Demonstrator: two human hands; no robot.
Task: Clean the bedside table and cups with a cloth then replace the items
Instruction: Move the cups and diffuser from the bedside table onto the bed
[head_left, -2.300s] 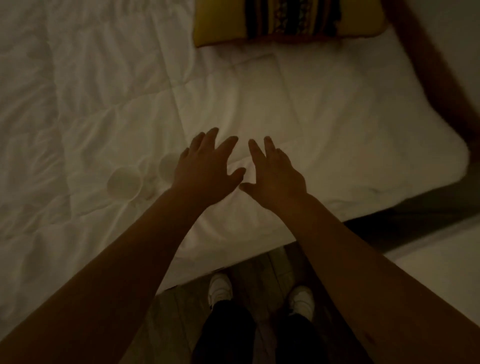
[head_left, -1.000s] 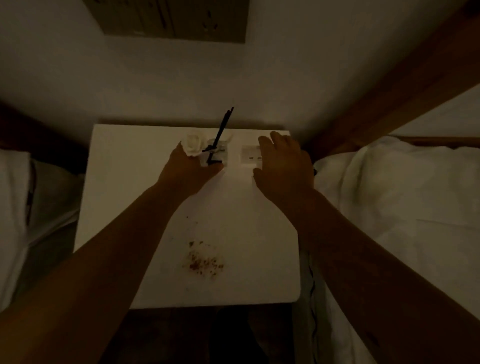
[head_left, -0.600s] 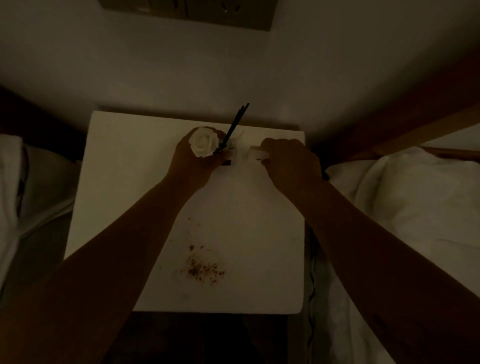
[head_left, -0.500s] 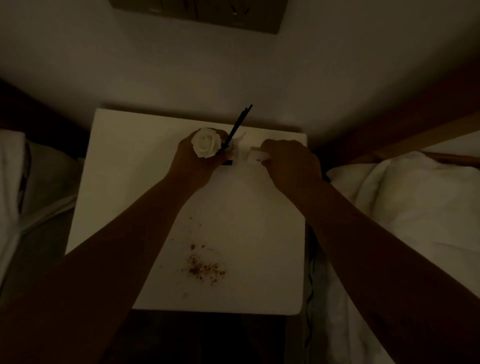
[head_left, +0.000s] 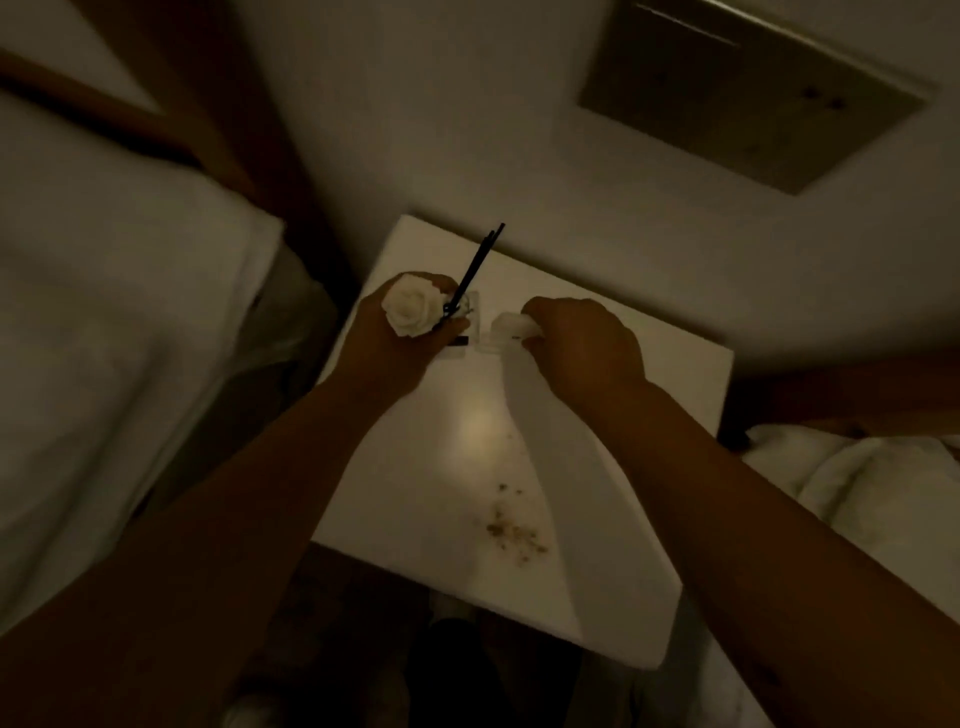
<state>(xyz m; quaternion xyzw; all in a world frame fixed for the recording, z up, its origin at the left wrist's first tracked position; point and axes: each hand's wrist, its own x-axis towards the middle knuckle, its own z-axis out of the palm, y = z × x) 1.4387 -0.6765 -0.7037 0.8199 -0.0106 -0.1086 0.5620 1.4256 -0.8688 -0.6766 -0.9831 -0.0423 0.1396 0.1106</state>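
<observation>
Head view, only view, dim and a bit blurred: white bedside table (head_left: 597, 519) sits centre frame, rotated so its far corner points to about 11 o'clock; left hand (head_left: 400, 338) at 11 o'clock of the tabletop, fingers curled round a small clear holder (head_left: 465, 325) carrying a white rose (head_left: 410, 312) and thin black sticks (head_left: 475, 265) that lean up toward 1 o'clock; cannot tell whether the holder is off the surface or touching it, probably gripped low so the sticks and flower stay upright while it gets cleared away; right hand (head_left: 582, 348) just at 3 o'clock of the left, fingers bent and pinching a small white boxy item (head_left: 511, 327), knuckles up, thumb hidden so exact pinch unclear; item looks tipped, one end raised, a second pale flat piece (head_left: 488, 348) lies under it on the table; both hands take one item each, likely to empty the top in one go before wiping; brown crumbs (head_left: 514, 530) scattered at 5 o'clock of the tabletop near the front edge, untouched, that is the dirt to clean; no cloth and no cups visible in this frame; white bedding (head_left: 104, 338) at 9 o'clock and more bedding (head_left: 857, 493) at 4 o'clock flank the table, handy drop spots; wall panel (head_left: 753, 93) at 1 o'clock; judged stage: early, clearing items, wiping not yet begun
</observation>
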